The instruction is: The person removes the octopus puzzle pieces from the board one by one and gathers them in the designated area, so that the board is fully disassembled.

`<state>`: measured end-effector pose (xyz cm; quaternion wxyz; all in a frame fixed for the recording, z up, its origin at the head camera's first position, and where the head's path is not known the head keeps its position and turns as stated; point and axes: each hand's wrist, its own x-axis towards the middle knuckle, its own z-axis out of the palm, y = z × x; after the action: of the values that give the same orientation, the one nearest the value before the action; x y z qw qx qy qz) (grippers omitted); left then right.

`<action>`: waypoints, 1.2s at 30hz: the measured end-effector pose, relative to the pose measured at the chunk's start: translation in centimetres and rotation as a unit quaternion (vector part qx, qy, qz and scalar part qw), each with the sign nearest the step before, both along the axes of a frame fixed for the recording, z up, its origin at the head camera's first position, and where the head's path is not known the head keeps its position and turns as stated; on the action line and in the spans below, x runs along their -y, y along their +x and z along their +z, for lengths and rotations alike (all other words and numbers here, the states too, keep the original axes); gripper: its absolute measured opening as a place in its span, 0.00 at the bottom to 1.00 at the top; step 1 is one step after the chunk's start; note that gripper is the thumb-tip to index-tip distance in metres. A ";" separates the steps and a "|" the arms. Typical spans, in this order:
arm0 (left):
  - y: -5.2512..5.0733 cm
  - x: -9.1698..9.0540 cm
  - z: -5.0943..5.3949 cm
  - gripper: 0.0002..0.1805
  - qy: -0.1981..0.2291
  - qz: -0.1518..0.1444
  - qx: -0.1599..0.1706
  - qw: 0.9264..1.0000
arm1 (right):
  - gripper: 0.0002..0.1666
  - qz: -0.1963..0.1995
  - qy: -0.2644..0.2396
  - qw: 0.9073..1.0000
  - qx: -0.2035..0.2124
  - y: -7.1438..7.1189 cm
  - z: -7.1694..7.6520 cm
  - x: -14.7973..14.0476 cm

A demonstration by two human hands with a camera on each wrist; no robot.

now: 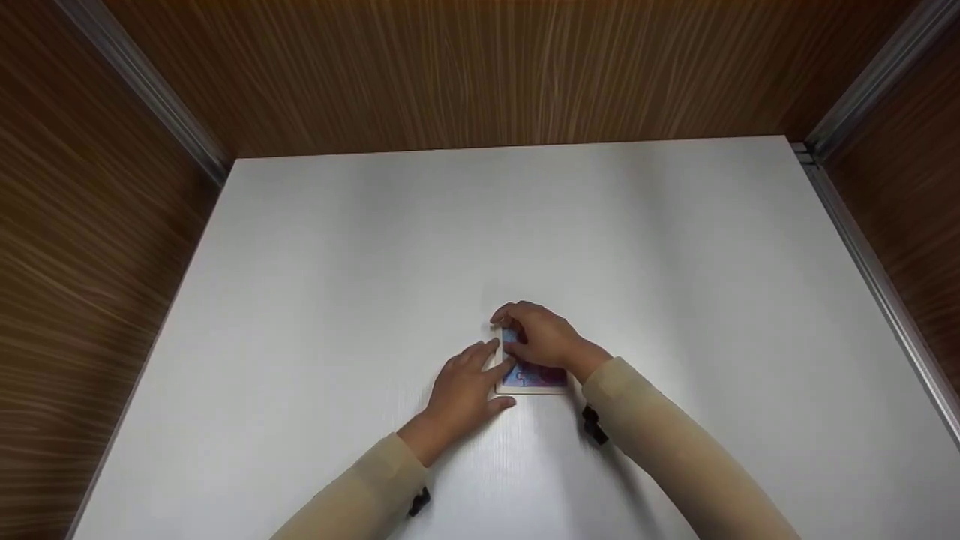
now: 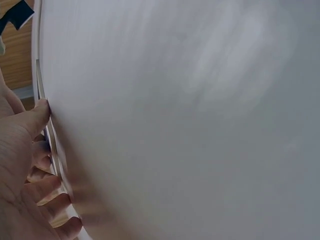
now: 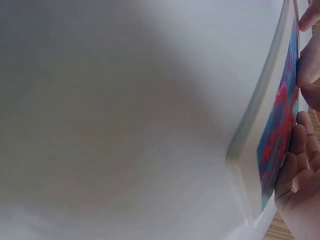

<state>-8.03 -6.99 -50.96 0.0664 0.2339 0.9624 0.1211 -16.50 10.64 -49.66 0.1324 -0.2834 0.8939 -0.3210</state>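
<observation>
A small jigsaw puzzle (image 1: 544, 380) with a pale frame and a blue, purple and red picture lies flat on the white table. At its left edge my left hand (image 1: 459, 390) rests with spread fingers; one finger reaches over the frame onto the picture, and the thumb lies below the lower left corner. My right hand (image 1: 551, 337) arches over the upper part of the puzzle, its fingers bent at the top left corner and the thumb on the picture. In the right wrist view bent fingers (image 3: 287, 172) touch the picture (image 3: 280, 125). Whether they pinch a piece is hidden.
The white table (image 1: 337, 262) spreads around the puzzle. Wood-grained panels (image 1: 480, 75) stand behind it and at both sides, with metal rails (image 1: 877, 285) along the side edges. Dark straps (image 1: 594, 425) sit at both wrists.
</observation>
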 end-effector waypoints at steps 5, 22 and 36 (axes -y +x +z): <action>0.0 -0.1 0.1 0.33 -0.003 -0.001 -0.001 1.000 | 0.22 -0.004 -0.001 1.000 -0.002 0.0 0.0 0.0; 0.1 0.0 0.0 0.33 0.001 -0.004 -0.004 1.000 | 0.19 -0.011 0.015 1.000 0.003 -0.2 -0.4 0.3; 0.1 0.0 -0.2 0.33 0.010 -0.004 -0.005 1.000 | 0.21 -0.016 -0.012 1.000 0.005 -0.2 -0.7 0.3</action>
<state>-7.93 -7.00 -51.14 0.0601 0.2388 0.9606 0.1292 -16.69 10.36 -50.34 0.1286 -0.2686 0.8939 -0.3350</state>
